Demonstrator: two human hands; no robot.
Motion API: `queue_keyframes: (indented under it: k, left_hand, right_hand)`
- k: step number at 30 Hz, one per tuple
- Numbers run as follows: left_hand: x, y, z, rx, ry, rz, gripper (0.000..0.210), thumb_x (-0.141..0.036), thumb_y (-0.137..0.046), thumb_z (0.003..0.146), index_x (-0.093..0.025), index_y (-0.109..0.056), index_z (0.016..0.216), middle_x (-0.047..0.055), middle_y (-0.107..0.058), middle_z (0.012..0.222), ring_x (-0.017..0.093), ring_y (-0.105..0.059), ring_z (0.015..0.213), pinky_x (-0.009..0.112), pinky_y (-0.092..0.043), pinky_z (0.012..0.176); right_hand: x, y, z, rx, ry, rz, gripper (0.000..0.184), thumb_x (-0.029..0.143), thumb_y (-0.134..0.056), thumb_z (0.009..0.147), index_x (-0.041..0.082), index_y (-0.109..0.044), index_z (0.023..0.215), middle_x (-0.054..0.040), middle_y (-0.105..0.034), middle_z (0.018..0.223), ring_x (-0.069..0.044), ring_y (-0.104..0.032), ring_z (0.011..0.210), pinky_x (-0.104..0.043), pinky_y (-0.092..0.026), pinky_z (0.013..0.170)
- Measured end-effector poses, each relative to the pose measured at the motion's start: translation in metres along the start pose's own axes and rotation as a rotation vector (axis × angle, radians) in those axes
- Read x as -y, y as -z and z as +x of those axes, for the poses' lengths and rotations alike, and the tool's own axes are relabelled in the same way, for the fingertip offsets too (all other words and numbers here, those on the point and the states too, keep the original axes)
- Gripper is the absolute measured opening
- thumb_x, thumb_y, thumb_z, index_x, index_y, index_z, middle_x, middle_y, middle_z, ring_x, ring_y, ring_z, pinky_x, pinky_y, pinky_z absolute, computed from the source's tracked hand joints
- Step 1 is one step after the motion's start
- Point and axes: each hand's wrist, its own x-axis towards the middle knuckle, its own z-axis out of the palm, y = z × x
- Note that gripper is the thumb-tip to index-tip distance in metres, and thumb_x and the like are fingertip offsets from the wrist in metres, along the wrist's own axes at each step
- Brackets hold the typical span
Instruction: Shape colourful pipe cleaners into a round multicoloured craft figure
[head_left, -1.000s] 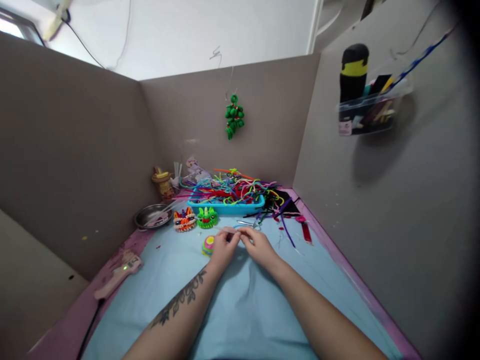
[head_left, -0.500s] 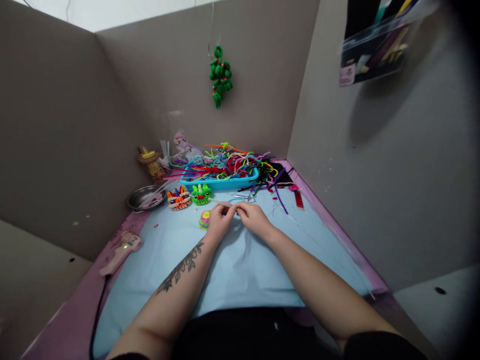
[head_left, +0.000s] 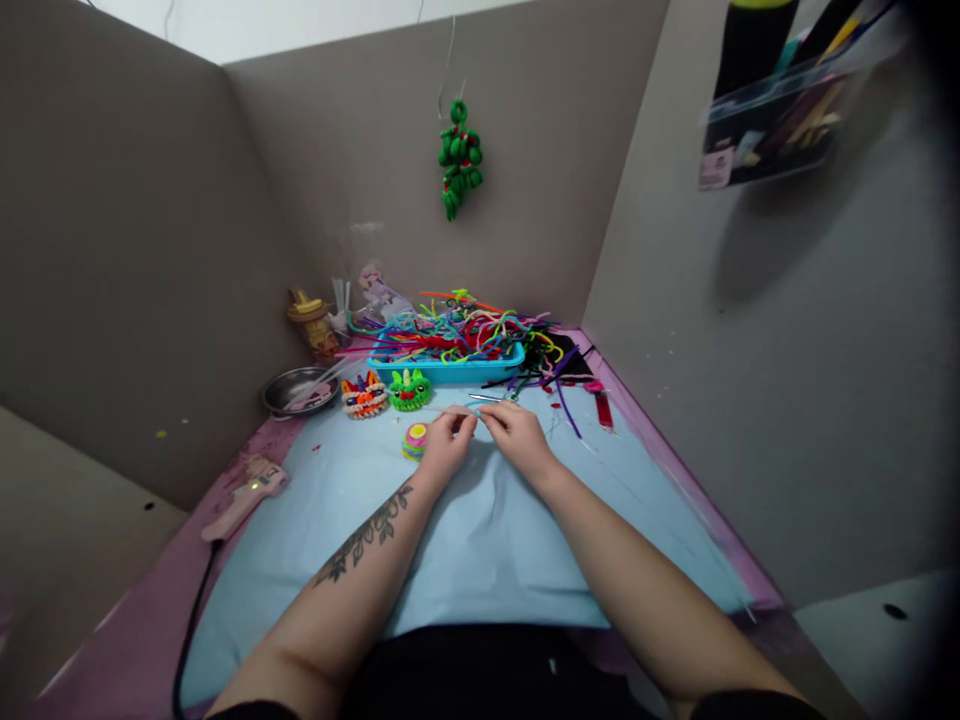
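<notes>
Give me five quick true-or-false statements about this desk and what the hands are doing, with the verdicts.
1. The right hand is close to the left hand. True.
2. The left hand grips the glue gun. False: it holds a slim pale piece, and the glue gun lies at the desk's left side.
3. The orange figure sits beside the green figure. True.
4. The tray is red. False: the tray is blue.
5. A green ornament hangs above the tray. True.
</notes>
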Motion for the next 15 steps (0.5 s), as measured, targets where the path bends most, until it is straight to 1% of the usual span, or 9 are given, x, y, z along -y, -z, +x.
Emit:
queue_keyframes:
  k: [3,8,15]
  left_hand:
    - [-0.002,0.0,-0.001,0.003,0.001,0.011,0.018,-0.031,-0.052,0.079,-0.016,-0.06,0.078,0.003,-0.061,0.072,0.014,-0.057,0.067,0.025,-0.045,0.063]
    - [-0.01,0.001,-0.002,0.001,0.011,0.005,0.017,-0.031,-0.053,0.078,-0.016,-0.059,0.073,0.001,-0.059,0.065,0.012,-0.056,0.061,0.024,-0.044,0.059]
    - [-0.018,-0.001,-0.004,-0.038,0.108,-0.122,0.02,-0.036,-0.057,0.075,-0.016,-0.058,0.071,0.0,-0.058,0.059,0.012,-0.056,0.055,0.024,-0.044,0.055]
  right_hand:
    - [-0.001,0.0,0.001,-0.041,-0.007,-0.009,0.019,0.02,-0.047,0.083,0.022,-0.065,0.09,-0.0049,-0.064,0.088,-0.019,-0.058,0.086,-0.031,-0.045,0.077]
    - [0.001,-0.001,0.001,-0.052,-0.002,-0.011,0.018,0.019,-0.044,0.084,0.019,-0.062,0.088,-0.006,-0.062,0.085,-0.019,-0.056,0.085,-0.031,-0.044,0.076]
    - [0.007,-0.004,-0.001,-0.094,-0.022,-0.037,0.014,0.017,-0.047,0.081,0.019,-0.06,0.086,-0.0056,-0.06,0.084,-0.019,-0.055,0.083,-0.03,-0.044,0.074]
